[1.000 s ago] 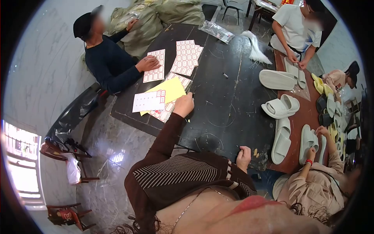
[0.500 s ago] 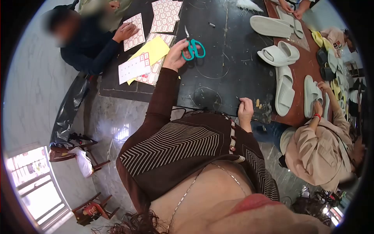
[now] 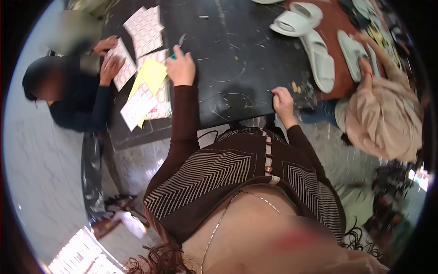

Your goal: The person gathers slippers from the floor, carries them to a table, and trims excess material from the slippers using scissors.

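Note:
My left hand (image 3: 181, 69) is over the table beside the paper sheets, palm down, its fingers bent round a pair of scissors (image 3: 182, 39). The blade tip sticks out past the fingers, and a bit of teal handle shows at their left; the hand hides the rest. Close by lie a yellow sheet (image 3: 154, 75) and a white printed sheet (image 3: 138, 108), on top of sheets with red-framed labels. My right hand (image 3: 284, 101) rests closed at the table's near edge. A thin pale tip shows at its fingers, too small to name.
On the dark table (image 3: 214, 59) lie loose clear threads and small yellowish scraps (image 3: 296, 86). Pale slippers (image 3: 319, 61) stand to the right. A co-worker at the left handles a label sheet (image 3: 121, 66); another at the right holds a slipper (image 3: 351, 52).
My left hand has turned palm down, so the scissors' teal handles are now mostly covered. The whole view has shifted, and the co-worker at the left has both hands at the label sheet.

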Demonstrator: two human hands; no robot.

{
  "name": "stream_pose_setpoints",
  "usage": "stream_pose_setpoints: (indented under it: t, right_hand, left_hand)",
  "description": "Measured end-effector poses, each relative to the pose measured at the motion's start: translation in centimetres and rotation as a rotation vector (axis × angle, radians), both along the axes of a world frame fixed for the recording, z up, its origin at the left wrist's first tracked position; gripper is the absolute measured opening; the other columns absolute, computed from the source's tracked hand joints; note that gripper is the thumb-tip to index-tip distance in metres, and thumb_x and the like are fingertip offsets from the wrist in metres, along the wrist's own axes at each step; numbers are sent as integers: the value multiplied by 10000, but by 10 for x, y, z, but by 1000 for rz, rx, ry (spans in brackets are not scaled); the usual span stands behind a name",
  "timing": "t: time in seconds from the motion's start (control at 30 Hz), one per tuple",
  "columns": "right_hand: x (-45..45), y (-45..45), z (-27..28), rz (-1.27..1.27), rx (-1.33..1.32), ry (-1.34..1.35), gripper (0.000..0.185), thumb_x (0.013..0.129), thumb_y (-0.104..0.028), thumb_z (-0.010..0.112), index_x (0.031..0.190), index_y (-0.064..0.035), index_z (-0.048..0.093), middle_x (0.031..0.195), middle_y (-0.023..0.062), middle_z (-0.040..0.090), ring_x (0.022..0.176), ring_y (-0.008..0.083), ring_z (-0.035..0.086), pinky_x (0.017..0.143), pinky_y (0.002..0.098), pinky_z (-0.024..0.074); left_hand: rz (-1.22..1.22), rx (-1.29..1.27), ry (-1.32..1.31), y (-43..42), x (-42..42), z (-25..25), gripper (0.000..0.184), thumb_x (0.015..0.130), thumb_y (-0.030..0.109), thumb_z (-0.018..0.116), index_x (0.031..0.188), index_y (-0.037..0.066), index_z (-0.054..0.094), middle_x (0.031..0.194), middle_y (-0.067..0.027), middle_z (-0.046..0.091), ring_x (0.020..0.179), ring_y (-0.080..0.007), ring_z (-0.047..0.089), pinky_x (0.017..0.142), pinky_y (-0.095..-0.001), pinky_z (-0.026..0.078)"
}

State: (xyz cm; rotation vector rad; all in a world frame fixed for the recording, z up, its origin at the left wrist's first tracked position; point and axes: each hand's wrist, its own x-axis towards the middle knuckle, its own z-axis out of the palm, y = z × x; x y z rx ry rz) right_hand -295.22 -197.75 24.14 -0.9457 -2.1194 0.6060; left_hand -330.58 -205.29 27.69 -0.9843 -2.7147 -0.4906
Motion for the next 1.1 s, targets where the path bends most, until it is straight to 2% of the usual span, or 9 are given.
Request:
stream_pose_setpoints:
  t: [0.3,0.47,0.63,0.8,0.93,0.97,1.0,1.03,1.1]
  right_hand:
    - [13,2,1,80,64,53,122,699,12,534,800,-40,579,809,118,584,777,309,584,697,379,487]
    - [21,7,-5,155,49,103,132,715,12,526,816,-33,597,807,126,586,773,292,589,693,354,491]
    - [70,1,-3,96,-698,448,131,865,-11,497,912,-1,619,831,46,620,719,115,593,661,248,486]
    - [183,-22,-45,-183,-838,457,143,878,-65,508,927,3,624,794,60,625,699,121,587,617,244,466]
    - [330,-69,-134,-389,-840,-189,192,841,-158,517,892,-14,633,734,124,609,680,230,588,609,354,451]
    - [422,-110,-246,-153,-344,-595,188,831,-179,524,824,-17,620,732,125,613,712,279,595,651,400,465]
    - [470,-146,-246,-52,-101,-775,210,829,-210,519,777,-27,609,751,139,616,736,343,586,698,454,467]
    - [544,-192,-323,165,-367,-1265,255,833,-259,510,781,-37,624,774,159,614,743,361,584,684,476,464]
    - [615,-239,-315,-178,-886,-1298,417,831,-444,512,809,-45,632,855,198,634,850,358,614,689,490,480]
  left_hand:
    - [25,-128,59,8,14,-56,571,819,459,564,1285,159,429,1270,-223,401,1121,-430,426,846,-584,385]
    - [-186,39,306,1,54,-41,480,786,357,625,1158,85,490,1209,-223,460,1047,-407,497,818,-510,439]
    - [-518,180,-14,2,155,-21,408,742,144,609,1117,37,490,1194,-217,457,1037,-405,489,824,-507,426]
    - [-820,242,-226,17,287,-15,419,705,80,597,1112,42,506,1223,-226,448,1107,-391,459,898,-474,391]
    - [-1069,193,-347,33,358,-3,466,700,57,632,1146,24,502,1235,-192,456,1112,-366,461,912,-437,386]
    - [-1051,188,-344,37,368,-1,466,700,57,632,1146,24,502,1235,-192,456,1112,-366,461,912,-437,386]
    - [-1097,177,-358,41,375,1,456,709,58,630,1146,23,504,1222,-187,463,1096,-361,468,905,-433,390]
    - [-1142,167,-371,44,379,3,447,717,59,628,1145,22,506,1209,-182,470,1081,-356,476,898,-428,393]
    - [-1093,164,-375,49,378,3,441,723,58,625,1146,22,508,1202,-176,474,1074,-351,479,894,-425,395]
